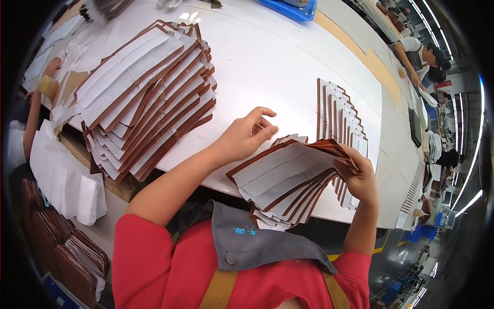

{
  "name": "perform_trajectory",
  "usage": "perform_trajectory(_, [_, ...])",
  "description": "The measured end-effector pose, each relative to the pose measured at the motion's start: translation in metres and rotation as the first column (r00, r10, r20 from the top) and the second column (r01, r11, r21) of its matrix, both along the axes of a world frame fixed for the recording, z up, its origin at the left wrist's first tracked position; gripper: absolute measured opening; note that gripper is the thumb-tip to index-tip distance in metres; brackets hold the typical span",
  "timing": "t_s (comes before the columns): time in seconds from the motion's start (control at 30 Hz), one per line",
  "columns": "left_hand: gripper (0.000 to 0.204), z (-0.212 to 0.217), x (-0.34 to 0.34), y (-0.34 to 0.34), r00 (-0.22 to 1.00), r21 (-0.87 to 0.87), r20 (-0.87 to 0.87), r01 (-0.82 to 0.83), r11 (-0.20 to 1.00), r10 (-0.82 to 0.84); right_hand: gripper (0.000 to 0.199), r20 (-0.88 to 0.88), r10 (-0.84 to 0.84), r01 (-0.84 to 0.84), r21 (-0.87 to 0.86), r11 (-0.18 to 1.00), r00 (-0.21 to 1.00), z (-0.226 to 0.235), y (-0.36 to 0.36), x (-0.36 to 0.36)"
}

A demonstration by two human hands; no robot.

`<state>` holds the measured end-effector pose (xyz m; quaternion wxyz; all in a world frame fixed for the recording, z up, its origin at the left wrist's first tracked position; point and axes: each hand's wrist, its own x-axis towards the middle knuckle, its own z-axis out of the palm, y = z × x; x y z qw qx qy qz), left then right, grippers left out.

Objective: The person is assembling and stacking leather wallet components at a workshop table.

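My right hand grips the right end of a fanned bundle of brown-edged panels with white backing. The bundle hangs tilted over the table's near edge, its lower corners spread in front of my grey apron. Above the bundle's left part, my left hand is raised with curled fingers apart and nothing in them. Behind my right hand, a staggered row of similar panels lies on the table. A large fanned stack of the same panels rests at the left.
The white table spreads ahead, with a blue tray at its far edge. White cloth and brown panels stand at the lower left. One person works at the far right; another person's arm shows at the left.
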<state>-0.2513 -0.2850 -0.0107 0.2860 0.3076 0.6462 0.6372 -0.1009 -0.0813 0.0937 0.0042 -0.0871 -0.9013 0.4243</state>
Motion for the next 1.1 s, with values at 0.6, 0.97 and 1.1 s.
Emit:
perform_trajectory(0.6, [0.034,-0.017,-0.007,0.004,0.977,-0.158,-0.177,0.088,0.983,-0.116,0.028,-0.191,0.036,0.003,0.2,0.98,0.981,0.038,0.011,0.001])
perform_trajectory(0.97, [0.035,-0.026,-0.017,0.01,0.995,-0.034,0.099,-0.011,0.999,0.014,0.048,-0.367,0.304,-0.474,-0.608,0.637,0.879,0.105,0.06,-0.171])
perform_trajectory(1.1, [0.029,-0.018,-0.018,0.01,0.954,0.002,0.299,-0.005,1.0,0.004,0.046,-0.238,0.209,-0.312,-0.811,0.494,0.949,0.022,-0.085,-0.269])
